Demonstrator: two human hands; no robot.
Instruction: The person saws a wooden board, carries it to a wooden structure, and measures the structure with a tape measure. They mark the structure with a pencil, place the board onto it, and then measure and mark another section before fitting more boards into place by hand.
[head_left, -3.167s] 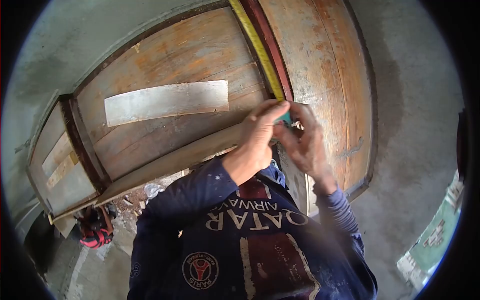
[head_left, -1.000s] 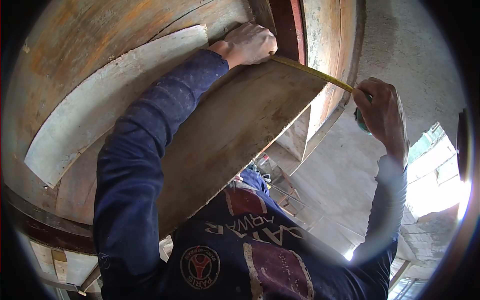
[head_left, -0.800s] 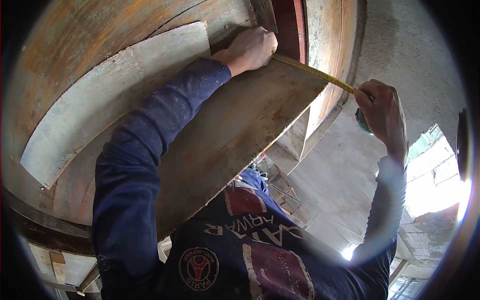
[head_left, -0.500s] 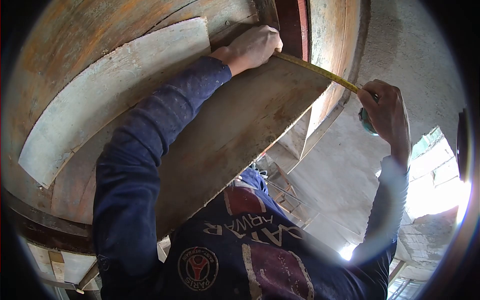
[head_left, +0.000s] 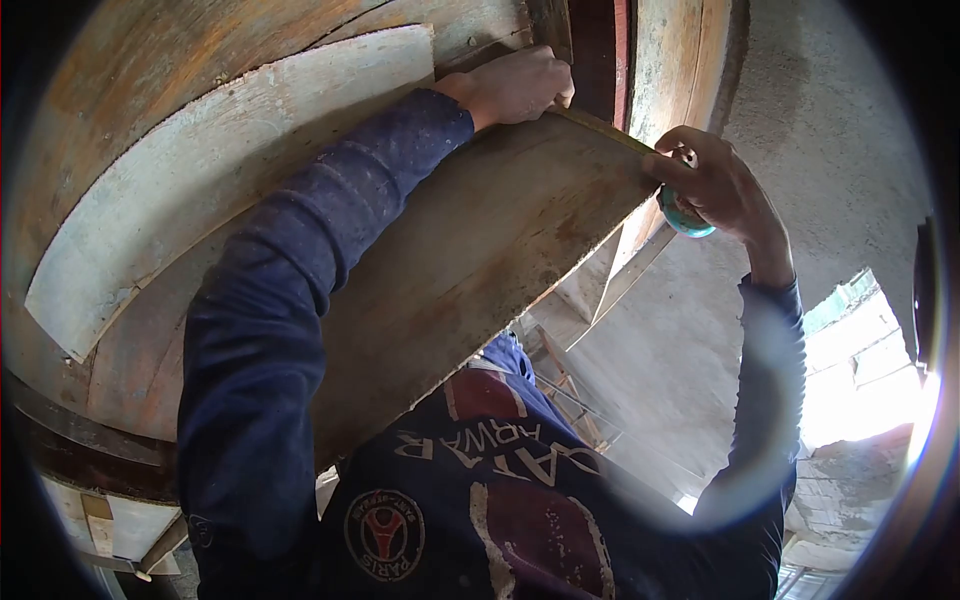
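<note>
My left hand [head_left: 520, 85] is closed at the upper corner of a brown, worn wooden board [head_left: 480, 250], pinching the end of a yellow tape blade [head_left: 605, 130]. From there the blade runs along the board's short upper edge to my right hand [head_left: 715, 185]. That hand is curled round the teal case of a tape measure [head_left: 685, 215], with thumb and fingers at the board's right corner. Part of the case is hidden behind the fingers.
A curved pale board [head_left: 240, 160] lies left of my left arm, against a curved wooden surface [head_left: 170, 90]. A dark reddish strip [head_left: 595, 60] stands beyond my left hand. Grey wall [head_left: 800, 130] and a bright opening [head_left: 865, 350] are at the right.
My right hand with the tape case has moved left to the board's corner, and the exposed blade is shorter. My left hand stays at the far corner; the view has shifted slightly.
</note>
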